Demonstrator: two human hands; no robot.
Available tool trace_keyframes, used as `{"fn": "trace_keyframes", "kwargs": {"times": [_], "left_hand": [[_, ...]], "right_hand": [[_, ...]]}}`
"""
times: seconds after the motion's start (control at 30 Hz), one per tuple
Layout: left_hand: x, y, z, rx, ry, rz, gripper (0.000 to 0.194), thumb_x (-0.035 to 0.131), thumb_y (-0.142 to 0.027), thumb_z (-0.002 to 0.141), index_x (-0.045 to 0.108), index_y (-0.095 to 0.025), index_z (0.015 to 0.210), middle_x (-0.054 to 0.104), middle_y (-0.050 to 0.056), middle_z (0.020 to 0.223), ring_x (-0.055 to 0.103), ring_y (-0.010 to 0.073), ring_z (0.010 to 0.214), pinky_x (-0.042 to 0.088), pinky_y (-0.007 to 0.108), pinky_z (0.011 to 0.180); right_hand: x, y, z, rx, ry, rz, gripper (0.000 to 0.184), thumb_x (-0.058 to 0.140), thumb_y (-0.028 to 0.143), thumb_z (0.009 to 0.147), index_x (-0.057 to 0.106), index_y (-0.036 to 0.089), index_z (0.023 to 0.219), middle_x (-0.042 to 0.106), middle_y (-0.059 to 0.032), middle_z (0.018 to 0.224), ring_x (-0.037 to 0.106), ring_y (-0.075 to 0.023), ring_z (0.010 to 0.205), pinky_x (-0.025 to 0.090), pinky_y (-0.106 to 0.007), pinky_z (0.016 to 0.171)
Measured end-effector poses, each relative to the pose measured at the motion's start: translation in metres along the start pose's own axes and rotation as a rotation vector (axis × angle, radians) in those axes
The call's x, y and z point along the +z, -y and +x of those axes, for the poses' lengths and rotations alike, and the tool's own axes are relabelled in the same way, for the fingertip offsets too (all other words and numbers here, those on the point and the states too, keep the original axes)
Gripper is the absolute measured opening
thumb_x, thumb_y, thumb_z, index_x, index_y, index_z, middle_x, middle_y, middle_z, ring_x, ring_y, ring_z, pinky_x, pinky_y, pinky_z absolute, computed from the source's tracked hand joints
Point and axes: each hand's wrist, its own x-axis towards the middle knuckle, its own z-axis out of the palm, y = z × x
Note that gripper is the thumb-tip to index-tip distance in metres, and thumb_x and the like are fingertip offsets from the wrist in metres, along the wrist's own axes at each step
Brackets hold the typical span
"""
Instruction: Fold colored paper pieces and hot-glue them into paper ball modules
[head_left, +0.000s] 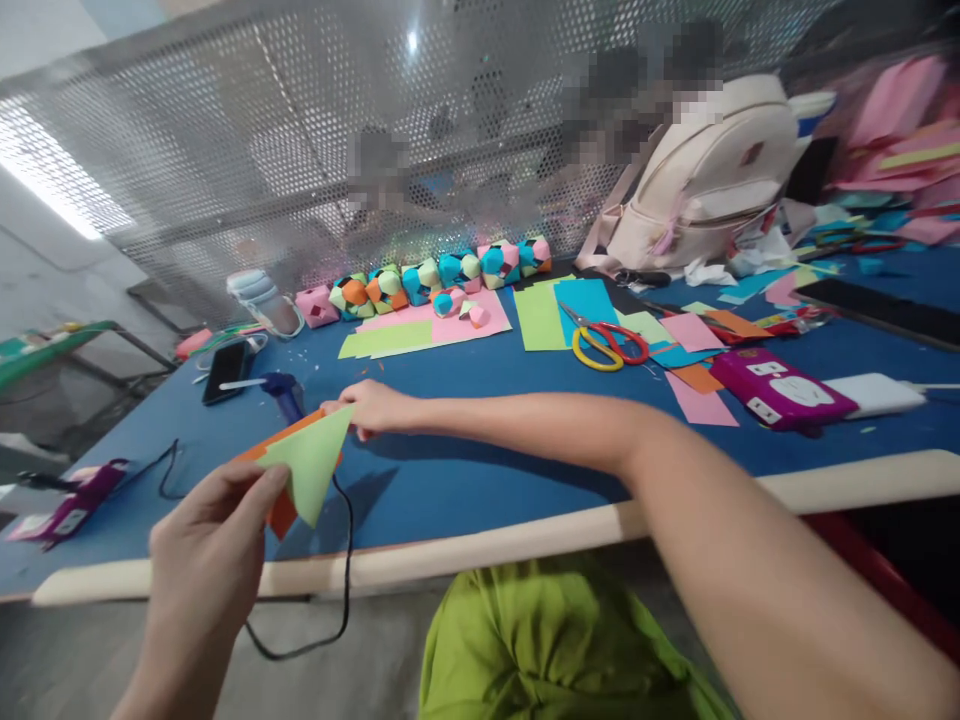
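Note:
My left hand [225, 530] pinches a folded paper piece [311, 465], light green on top with orange paper behind it, between thumb and fingers. Beyond its tip, my right hand [375, 408] is stretched out over the table with its fingers curled in. The paper partly covers those fingertips, so I cannot make out what they grip. Just left of them is a blue glue gun [281, 388] with a white stick protruding leftward; its lower part is hidden behind the paper. A black cord [349, 560] loops down over the table edge.
Several colourful paper balls [424, 282] line the back, behind green and pink sheets [472, 325]. Red and yellow scissors [600, 340] lie among paper pieces. A purple power strip [784, 388], phone [227, 372], bottle [264, 302] and cream backpack [709, 185] surround the workspace. Perforated metal [285, 150] stands behind.

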Motion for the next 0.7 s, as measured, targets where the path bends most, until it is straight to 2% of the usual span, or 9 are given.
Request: {"fn": "trace_keyframes", "kwargs": {"times": [0.07,0.17,0.3,0.37,0.43,0.5,0.57,0.63,0.7], "left_hand": [[0.013,-0.008,0.003,0.098,0.035,-0.013,0.015,0.067,-0.038,0.07,0.068,-0.023,0.069,0.064,-0.004,0.058,0.055,0.0134,0.05,0.044,0.024,0.048],[0.047,-0.027,0.007,0.506,0.055,0.065,0.013,0.061,-0.031,0.076,0.065,-0.021,0.07,0.061,-0.004,0.058,0.053,0.0117,0.05,0.042,0.024,0.052],[0.104,-0.056,0.009,0.991,0.145,0.099,0.014,0.051,-0.02,0.085,0.063,-0.018,0.078,0.066,0.004,0.074,0.06,0.0137,0.065,0.045,0.023,0.06],[0.13,-0.067,0.009,1.137,0.178,0.108,0.017,0.048,-0.019,0.087,0.062,-0.018,0.076,0.065,0.006,0.073,0.061,0.0155,0.069,0.046,0.025,0.064],[0.153,-0.076,0.007,1.232,0.216,0.138,0.021,0.045,-0.017,0.088,0.06,-0.018,0.074,0.064,0.008,0.075,0.06,0.0165,0.07,0.047,0.028,0.065],[0.173,-0.084,0.005,1.292,0.238,0.162,0.024,0.043,-0.016,0.089,0.059,-0.017,0.072,0.064,0.009,0.075,0.059,0.0167,0.069,0.048,0.029,0.066],[0.192,-0.09,0.002,1.324,0.248,0.164,0.025,0.041,-0.014,0.09,0.058,-0.016,0.072,0.063,0.009,0.075,0.059,0.0171,0.069,0.048,0.031,0.065],[0.209,-0.094,-0.001,1.318,0.255,0.132,0.024,0.04,-0.014,0.09,0.059,-0.015,0.076,0.064,0.01,0.077,0.06,0.0176,0.071,0.049,0.031,0.067],[0.223,-0.093,-0.004,1.28,0.282,0.079,0.02,0.042,-0.018,0.091,0.061,-0.015,0.085,0.066,0.012,0.086,0.062,0.0192,0.079,0.051,0.033,0.072]], "right_hand": [[-0.023,-0.008,-0.035,0.152,0.122,0.35,0.032,0.045,0.04,0.093,0.052,0.016,0.073,0.06,0.0018,0.061,0.052,-0.0072,0.041,0.042,-0.018,0.043],[-0.058,-0.016,-0.083,0.352,0.197,0.634,0.043,0.032,0.048,0.095,0.053,0.015,0.077,0.063,-0.0019,0.062,0.056,-0.0101,0.042,0.044,-0.019,0.042],[-0.099,-0.022,-0.128,0.407,0.132,0.857,0.054,0.025,0.061,0.092,0.053,0.016,0.086,0.068,-0.0062,0.075,0.064,-0.0133,0.055,0.051,-0.022,0.052],[-0.118,-0.027,-0.142,0.419,0.03,0.884,0.059,0.022,0.066,0.09,0.054,0.016,0.089,0.067,-0.0073,0.076,0.066,-0.0154,0.06,0.054,-0.025,0.056],[-0.137,-0.034,-0.154,0.434,-0.076,0.894,0.063,0.022,0.07,0.087,0.054,0.015,0.088,0.067,-0.0085,0.076,0.067,-0.0179,0.064,0.055,-0.03,0.061],[-0.154,-0.042,-0.163,0.437,-0.192,0.89,0.058,0.027,0.067,0.088,0.054,0.016,0.087,0.067,-0.0086,0.075,0.067,-0.0192,0.066,0.056,-0.033,0.064],[-0.167,-0.052,-0.17,0.408,-0.219,0.858,0.038,0.038,0.049,0.093,0.055,0.016,0.088,0.067,-0.0075,0.076,0.067,-0.0175,0.068,0.057,-0.031,0.066],[-0.176,-0.063,-0.173,0.369,-0.272,0.789,0.012,0.047,0.022,0.09,0.057,0.015,0.089,0.067,-0.0058,0.078,0.066,-0.0137,0.067,0.056,-0.027,0.065],[-0.182,-0.075,-0.175,0.342,-0.367,0.687,0.014,0.05,0.005,0.081,0.057,0.014,0.09,0.066,-0.0053,0.08,0.064,-0.0117,0.065,0.057,-0.024,0.063]]}}
